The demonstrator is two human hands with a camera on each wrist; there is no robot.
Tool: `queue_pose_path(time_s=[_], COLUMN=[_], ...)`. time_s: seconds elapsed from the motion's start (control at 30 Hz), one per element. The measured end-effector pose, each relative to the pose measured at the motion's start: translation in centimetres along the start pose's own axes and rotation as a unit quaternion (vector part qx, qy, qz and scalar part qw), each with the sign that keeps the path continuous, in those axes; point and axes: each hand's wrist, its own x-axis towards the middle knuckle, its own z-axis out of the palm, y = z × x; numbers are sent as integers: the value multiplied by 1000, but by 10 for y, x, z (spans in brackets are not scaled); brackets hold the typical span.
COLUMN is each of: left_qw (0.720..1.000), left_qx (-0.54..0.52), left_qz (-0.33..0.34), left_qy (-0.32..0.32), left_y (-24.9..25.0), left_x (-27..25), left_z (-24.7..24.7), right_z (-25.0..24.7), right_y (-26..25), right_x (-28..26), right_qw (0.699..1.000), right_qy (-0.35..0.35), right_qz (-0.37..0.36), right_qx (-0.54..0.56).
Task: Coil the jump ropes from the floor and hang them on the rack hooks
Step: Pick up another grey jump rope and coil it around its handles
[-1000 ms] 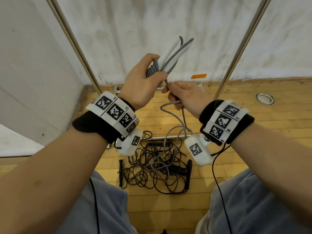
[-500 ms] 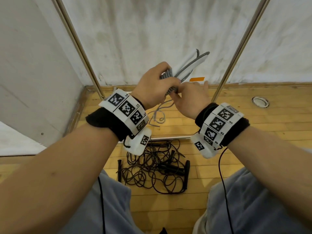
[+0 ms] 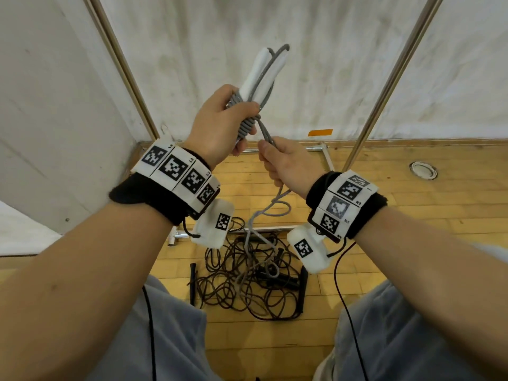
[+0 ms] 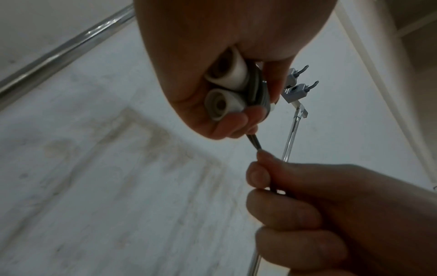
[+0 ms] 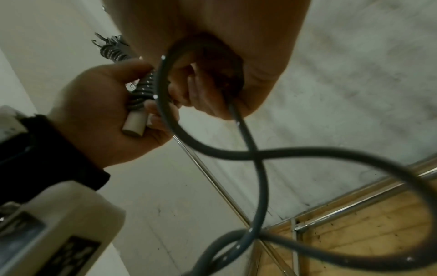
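Grey jump rope (image 3: 248, 127): left hand (image 3: 220, 125) grips handles and wraps, right hand (image 3: 286, 163) pinches the cord; keep tension, lay turns snug.

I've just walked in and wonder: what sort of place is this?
Probably a gym or sports hall storeroom corner: a wood strip floor, a chrome rack against a scuffed white wall, and tangled black jump ropes on the floor.

Beyond the hands a stained white wall (image 3: 316, 64) meets the wooden plank floor (image 3: 412, 215); orange tape (image 3: 320, 132) marks the wall's foot
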Motion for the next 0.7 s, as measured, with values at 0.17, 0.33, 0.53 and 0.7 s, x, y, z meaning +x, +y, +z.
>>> queue_pose_path(time_s=[0.17, 0.33, 0.53, 0.7], left_qw=[996, 978, 926, 873], left_qx=[76, 201, 376, 484], left_qz=[20, 38, 44, 42], left_qy=[48, 51, 9, -42], left_y=[-5, -18, -46, -58], left_x=[4, 14, 21, 22], left_z=[-8, -17, -23, -14], right_z=[-5, -11, -20, -25], right_y=[-3, -7, -12, -16], right_x=[3, 0, -4, -7], right_qw=[991, 969, 934, 903], right_qy=[8, 3, -53, -83], right_qz=[-37, -64, -59, -37], right_qx=[-131, -238, -348, -420])
